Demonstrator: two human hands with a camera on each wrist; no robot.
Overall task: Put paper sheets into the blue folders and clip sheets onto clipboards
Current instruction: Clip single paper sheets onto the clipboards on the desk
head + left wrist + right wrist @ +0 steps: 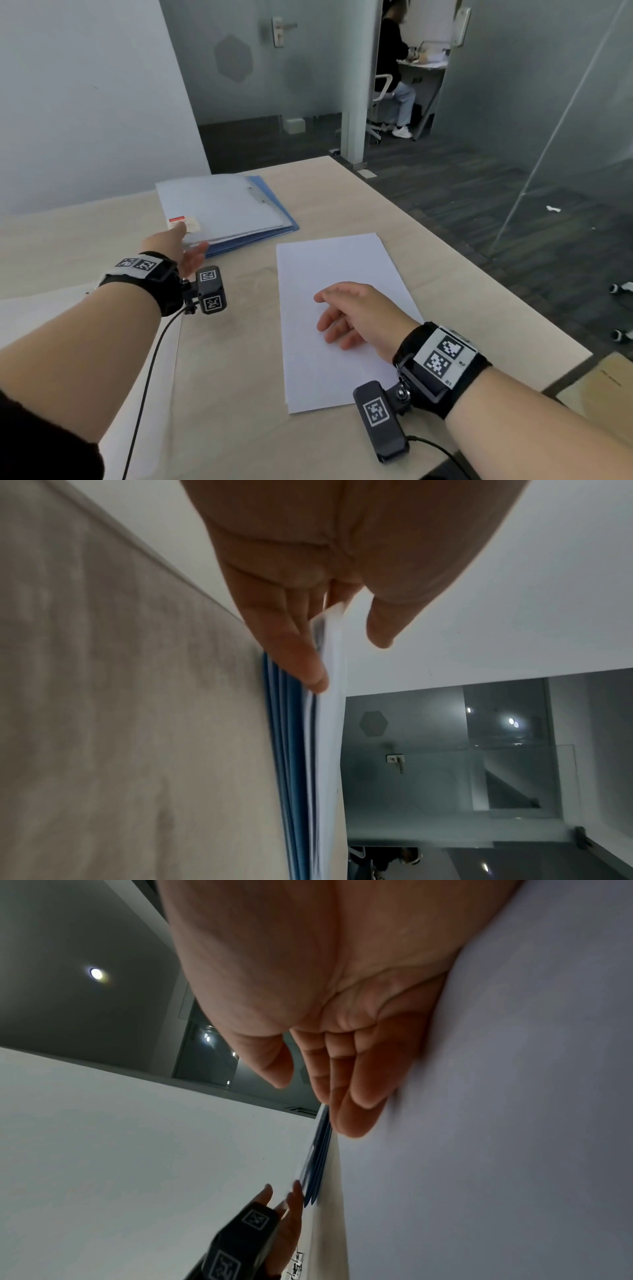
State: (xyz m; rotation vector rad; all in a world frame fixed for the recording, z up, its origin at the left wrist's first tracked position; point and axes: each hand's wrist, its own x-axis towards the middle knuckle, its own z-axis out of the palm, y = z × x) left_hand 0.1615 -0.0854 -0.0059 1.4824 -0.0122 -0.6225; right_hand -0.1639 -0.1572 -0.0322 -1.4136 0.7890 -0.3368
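Observation:
A stack of blue folders (274, 219) lies at the back of the table under a pale translucent cover (219, 205) with a red-and-white label. My left hand (190, 240) reaches its near left corner. In the left wrist view its straight fingers (301, 658) touch the edge of the top sheets above the blue folders (284, 750), and the thumb (380, 631) stands off. A pile of white paper sheets (325, 260) lies in front of me. My right hand (329, 315) rests flat on it with its fingers (363, 1085) straight along the paper (496, 1123).
The beige table (239, 377) ends at its right edge (479, 270) above dark floor. Another white sheet (20, 315) lies at the far left. A cardboard box (603, 380) sits low on the right. Behind glass walls a person (394, 68) sits at a desk.

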